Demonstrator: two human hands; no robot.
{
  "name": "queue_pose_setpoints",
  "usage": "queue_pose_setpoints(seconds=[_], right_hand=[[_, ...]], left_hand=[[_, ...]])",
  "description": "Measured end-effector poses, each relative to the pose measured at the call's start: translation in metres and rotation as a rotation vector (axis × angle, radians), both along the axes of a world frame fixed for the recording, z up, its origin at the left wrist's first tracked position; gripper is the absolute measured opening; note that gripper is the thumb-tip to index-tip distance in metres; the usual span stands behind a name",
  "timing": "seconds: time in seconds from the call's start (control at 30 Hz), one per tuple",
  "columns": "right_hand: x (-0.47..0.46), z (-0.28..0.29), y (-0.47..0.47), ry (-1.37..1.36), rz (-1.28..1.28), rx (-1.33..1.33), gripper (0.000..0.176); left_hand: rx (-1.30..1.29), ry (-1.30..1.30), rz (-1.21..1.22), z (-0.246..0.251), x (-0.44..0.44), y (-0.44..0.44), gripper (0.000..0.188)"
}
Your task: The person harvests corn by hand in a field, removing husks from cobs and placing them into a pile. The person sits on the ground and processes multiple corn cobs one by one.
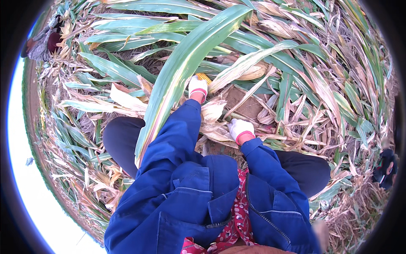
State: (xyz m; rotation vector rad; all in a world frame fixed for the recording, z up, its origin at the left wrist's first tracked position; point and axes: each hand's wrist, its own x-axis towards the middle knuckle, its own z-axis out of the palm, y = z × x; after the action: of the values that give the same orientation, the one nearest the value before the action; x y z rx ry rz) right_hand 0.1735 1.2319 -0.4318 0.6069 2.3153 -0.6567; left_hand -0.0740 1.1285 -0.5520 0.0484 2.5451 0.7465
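Observation:
My left hand (197, 87), in a white glove with a pink cuff, grips a bare yellow corn cob (204, 78); its far end is partly covered by the glove and leaves. A long green maize leaf (190, 57) arches beside that hand and across my left forearm. Lower and to the right, my gloved right hand (241, 129) is curled against dry husks (219, 130). Its fingertips are hidden, so I cannot tell whether it grips anything. Between the hands lies a pale, opened husk (213, 110).
Cut maize stalks and leaves (127, 35) cover the ground all around. Ears still in husks (252, 71) lie ahead, beside a patch of bare soil (242, 103). One person (44, 44) is at the far upper left, another (385, 168) at the right rim.

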Motion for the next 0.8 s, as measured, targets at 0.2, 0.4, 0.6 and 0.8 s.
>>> queue_pose_setpoints(seconds=[0.2,0.4,0.6,0.8], right_hand=[[0.001,-0.012,0.002,0.083,-0.074,0.001,0.038],[-0.001,-0.009,0.003,0.041,-0.11,0.006,0.033],[-0.01,0.01,0.01,-0.005,-0.142,-0.122,0.037],[-0.03,0.057,0.024,0.209,-0.196,-0.077,0.039]], left_hand=[[-0.032,0.005,0.141,-0.045,-0.017,0.019,0.065],[0.071,-0.063,0.303,-0.056,-0.017,0.023,0.068],[0.085,0.003,0.178,0.0,-0.003,0.014,0.065],[0.608,-0.247,0.12,0.122,0.007,0.011,0.057]])
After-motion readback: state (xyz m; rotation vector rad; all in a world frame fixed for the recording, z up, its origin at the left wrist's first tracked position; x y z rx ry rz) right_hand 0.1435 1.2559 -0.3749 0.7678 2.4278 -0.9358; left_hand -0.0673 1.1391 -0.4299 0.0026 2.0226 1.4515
